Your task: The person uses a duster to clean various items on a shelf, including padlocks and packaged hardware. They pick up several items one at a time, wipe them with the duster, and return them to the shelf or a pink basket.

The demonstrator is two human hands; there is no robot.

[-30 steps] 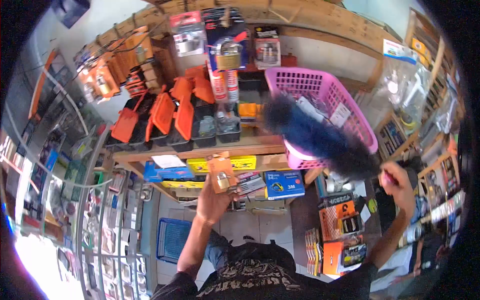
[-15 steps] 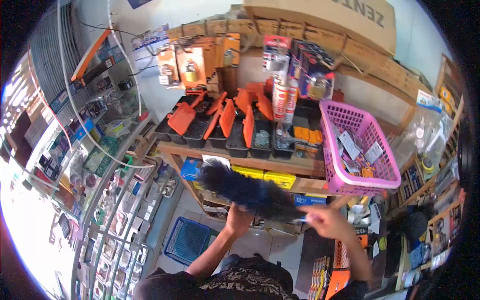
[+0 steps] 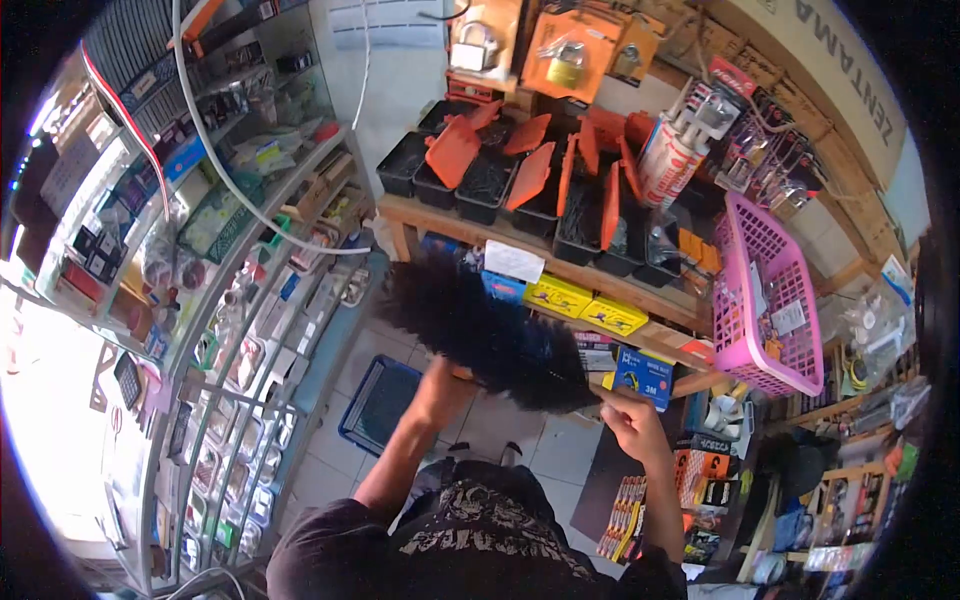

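Observation:
A dark, fluffy duster (image 3: 480,335) spans the space between my two hands, in front of the wooden shelf. My left hand (image 3: 440,392) is under the duster's left part and touches it; its fingers are mostly hidden behind the fluff. At the duster's right end, my right hand (image 3: 630,420) is closed around its thin end, with the index finger reaching along it. Above and beyond the duster, black bins (image 3: 485,185) with raised orange lids (image 3: 532,175) stand in a row on the shelf top.
A pink basket (image 3: 735,310) with packets stands at the shelf's right end. Padlocks (image 3: 567,68) hang above the bins. Yellow boxes (image 3: 558,296) sit on the lower shelf. A blue crate (image 3: 352,415) is on the floor; a glass display case (image 3: 250,370) stands left.
The view has turned and shifted, so the shelf and bins appear farther right and tilted. The duster and my left hand appear farther left; my right hand remains at the duster's right end.

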